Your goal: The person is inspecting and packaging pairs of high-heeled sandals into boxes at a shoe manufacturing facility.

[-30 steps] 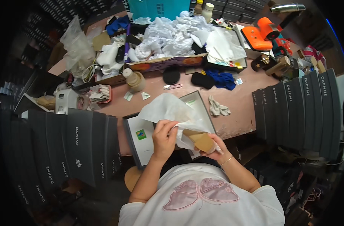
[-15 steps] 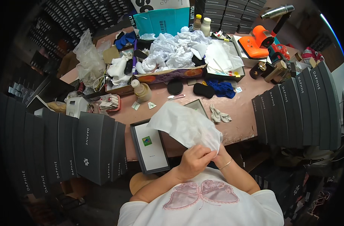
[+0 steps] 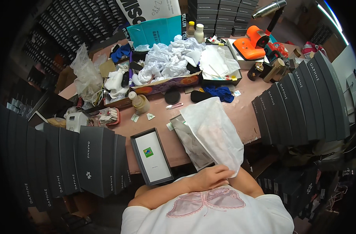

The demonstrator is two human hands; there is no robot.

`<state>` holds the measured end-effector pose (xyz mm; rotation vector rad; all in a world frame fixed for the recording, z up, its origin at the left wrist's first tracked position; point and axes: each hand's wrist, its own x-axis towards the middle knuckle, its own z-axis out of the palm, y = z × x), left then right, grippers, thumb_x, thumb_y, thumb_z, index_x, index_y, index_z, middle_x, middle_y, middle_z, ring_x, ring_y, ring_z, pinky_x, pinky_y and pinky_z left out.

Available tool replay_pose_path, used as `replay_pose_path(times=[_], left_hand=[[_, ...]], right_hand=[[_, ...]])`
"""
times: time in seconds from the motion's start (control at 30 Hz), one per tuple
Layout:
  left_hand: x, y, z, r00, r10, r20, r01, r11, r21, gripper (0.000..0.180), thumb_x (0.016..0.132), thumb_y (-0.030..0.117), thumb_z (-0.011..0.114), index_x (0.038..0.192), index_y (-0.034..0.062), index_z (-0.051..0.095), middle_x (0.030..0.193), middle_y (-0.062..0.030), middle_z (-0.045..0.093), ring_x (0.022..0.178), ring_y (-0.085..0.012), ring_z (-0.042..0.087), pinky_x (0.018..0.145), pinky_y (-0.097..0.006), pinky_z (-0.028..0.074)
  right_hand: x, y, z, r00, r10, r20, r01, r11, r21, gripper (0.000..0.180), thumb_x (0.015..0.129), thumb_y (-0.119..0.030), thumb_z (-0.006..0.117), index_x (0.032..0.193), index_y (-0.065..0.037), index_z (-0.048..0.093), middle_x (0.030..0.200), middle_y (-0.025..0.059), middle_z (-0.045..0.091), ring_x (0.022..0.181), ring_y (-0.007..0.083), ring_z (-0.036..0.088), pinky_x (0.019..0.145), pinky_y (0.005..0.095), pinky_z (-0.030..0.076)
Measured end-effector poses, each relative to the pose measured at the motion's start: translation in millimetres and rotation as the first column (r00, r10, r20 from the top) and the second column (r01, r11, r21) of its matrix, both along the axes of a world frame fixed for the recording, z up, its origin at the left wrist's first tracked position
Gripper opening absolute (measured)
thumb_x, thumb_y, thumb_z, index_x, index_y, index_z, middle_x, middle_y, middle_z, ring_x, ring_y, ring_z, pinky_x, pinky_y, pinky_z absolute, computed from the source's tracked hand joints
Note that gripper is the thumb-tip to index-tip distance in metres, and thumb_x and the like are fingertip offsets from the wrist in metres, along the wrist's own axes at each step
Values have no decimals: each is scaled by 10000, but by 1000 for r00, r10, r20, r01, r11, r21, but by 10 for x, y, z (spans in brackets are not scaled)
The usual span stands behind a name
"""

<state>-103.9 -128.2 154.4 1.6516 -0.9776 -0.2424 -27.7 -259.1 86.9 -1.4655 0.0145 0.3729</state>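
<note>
A white translucent cloth bag (image 3: pixel 215 128) hangs from my hands, with something faintly pinkish showing through it. My left hand (image 3: pixel 214 178) is closed on the bag's near edge, its fingers pinched together. My right hand sits behind the bag, its fingers hidden; only the right forearm (image 3: pixel 249 185) shows. Under the bag's left side lies an open grey shoe box (image 3: pixel 180 130) with whitish, crumpled wrapping (image 3: pixel 191 143) in it. To its left is a dark grey lid (image 3: pixel 167 165), its white inside facing up with a small green sticker (image 3: pixel 148 152).
Stacks of grey shoe boxes flank me on the left (image 3: pixel 95 162) and right (image 3: pixel 303 105). Behind stand a carton of crumpled white paper (image 3: pixel 170 58), a bottle (image 3: pixel 140 102), small pink-handled snips (image 3: pixel 174 106), a blue cloth (image 3: pixel 220 93) and an orange stand (image 3: pixel 250 46).
The bag has swung to the right and now hangs lower, uncovering more of the open box and its wrapping. My hands have come down nearer my body. The whole view has shifted slightly.
</note>
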Motion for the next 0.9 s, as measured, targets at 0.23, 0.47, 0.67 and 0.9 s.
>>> replay_pose_path(times=[0.23,0.47,0.67,0.9], left_hand=[[12,484,-346,215,127,-968,-896,420,-144,957,730,140,782,1467,132,172,1427,-99,335,1323,-266,325,1067,-439,324],[-21,1850,-66,344,862,-374,-927,374,10,939,627,-87,762,1403,105,269,1283,-105,484,1112,-211,517,967,-358,426],[575,1250,270,580,768,-273,-788,614,54,820,768,-15,700,1447,107,257,1130,-86,605,968,-195,607,880,-312,488],[1038,-351,-1443,102,-11,-995,-947,307,-100,315,946,176,480,1229,38,483,1192,-99,550,1098,-204,524,956,-366,414]], right_hand=[[-439,493,137,908,356,221,-316,928,-196,625,913,-438,505,1413,-97,349,1401,137,420,1251,267,461,996,409,425],[-334,-10,31,708,688,-160,-634,719,286,698,906,-449,540,1454,-105,277,1454,132,346,1291,282,415,1016,412,403],[-97,-381,727,806,505,309,-417,855,-307,868,683,-230,800,1409,-38,364,1361,174,457,1266,292,440,1019,377,379],[243,-441,75,829,372,418,-27,773,-634,718,713,-260,773,1296,18,460,1198,210,543,1122,362,515,961,429,399]])
